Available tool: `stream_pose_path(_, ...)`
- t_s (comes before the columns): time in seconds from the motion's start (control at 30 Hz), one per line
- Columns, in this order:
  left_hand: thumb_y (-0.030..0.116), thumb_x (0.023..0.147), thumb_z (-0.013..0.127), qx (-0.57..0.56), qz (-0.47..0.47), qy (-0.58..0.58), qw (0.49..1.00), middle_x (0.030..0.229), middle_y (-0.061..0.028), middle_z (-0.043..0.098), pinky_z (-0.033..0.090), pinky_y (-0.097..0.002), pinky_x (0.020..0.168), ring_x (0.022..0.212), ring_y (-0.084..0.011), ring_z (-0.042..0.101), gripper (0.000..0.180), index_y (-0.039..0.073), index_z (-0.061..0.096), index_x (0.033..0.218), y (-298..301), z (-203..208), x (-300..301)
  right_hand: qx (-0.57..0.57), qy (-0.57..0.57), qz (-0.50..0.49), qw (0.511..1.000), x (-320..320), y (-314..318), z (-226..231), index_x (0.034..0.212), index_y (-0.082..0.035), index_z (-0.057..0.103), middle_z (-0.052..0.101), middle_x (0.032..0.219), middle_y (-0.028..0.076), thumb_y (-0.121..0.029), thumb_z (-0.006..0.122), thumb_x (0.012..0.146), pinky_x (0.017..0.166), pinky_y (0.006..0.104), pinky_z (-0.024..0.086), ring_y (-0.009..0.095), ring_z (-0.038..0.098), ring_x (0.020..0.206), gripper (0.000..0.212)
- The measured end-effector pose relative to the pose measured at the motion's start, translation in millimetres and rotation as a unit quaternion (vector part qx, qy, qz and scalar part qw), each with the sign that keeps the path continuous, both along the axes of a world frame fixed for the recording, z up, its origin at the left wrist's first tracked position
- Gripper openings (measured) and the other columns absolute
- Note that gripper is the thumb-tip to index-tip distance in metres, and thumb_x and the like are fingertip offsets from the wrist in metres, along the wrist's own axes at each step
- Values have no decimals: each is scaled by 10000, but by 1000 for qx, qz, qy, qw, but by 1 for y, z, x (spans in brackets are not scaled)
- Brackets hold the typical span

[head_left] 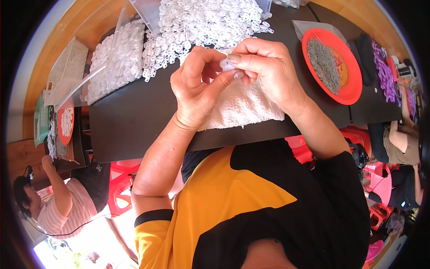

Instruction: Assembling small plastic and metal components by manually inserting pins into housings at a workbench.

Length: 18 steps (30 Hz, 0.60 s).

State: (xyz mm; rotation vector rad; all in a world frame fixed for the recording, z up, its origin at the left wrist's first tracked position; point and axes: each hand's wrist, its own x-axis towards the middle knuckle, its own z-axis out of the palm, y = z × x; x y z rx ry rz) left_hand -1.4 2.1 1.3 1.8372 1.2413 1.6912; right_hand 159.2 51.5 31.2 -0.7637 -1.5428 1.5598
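Both hands meet above a white towel (251, 105) on the dark table. A small white oval plastic piece (227, 65) sits between the thumb and fingers of my left hand (197, 89). The thumb of my right hand (271, 67) presses at the edge of that piece, its fingers curled behind. Whether the right fingers also pinch something small is hidden. Just beyond the hands lies a big heap of white oval plastic pieces with holes (201, 27). To the right, a red plate (354, 85) carries many small thin grey parts (323, 65).
A clear bin (150, 15) opens onto the heap. More white parts (118, 60) pile up at left, beside a white basket (67, 67). Purple parts (386, 74) lie far right. A co-worker (67, 197) sits at left; another person (398, 143) is at right. Red stools (121, 184) stand below.
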Motion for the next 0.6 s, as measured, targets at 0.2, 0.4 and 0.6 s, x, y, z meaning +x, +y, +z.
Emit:
stream_pose_path(0.2, 13, 727, 822, 19, -6, 13, 1000, 749, -20, 627, 478, -200, 548, 642, -63, 582, 276, 23, 600, 892, -1, 0, -2, 20, -28, -2, 999, -2, -2, 1, 710, 16, 606, 535, 599, 12, -104, 645, 844, 485, 227, 375, 57, 471, 534, 184)
stream_pose_path(0.4, 28, 731, 825, 21, 2, 36, 999, 730, -22, 612, 480, -212, 546, 625, -68, 565, 279, 18, 591, 882, 0, -3, -2, 17, -33, 1, 999, -4, -4, 1, 727, 16, 622, 543, 603, 15, -115, 641, 850, 484, 226, 372, 61, 477, 534, 181)
stream_pose_path(0.6, 41, 729, 828, 7, -22, -35, 999, 737, 1, 596, 474, -206, 548, 626, -68, 554, 306, 28, 610, 943, 5, -6, -1, 13, -20, 0, 1000, 1, 3, 3, 770, 23, 638, 498, 603, -1, -141, 628, 871, 515, 234, 391, 65, 480, 557, 192)
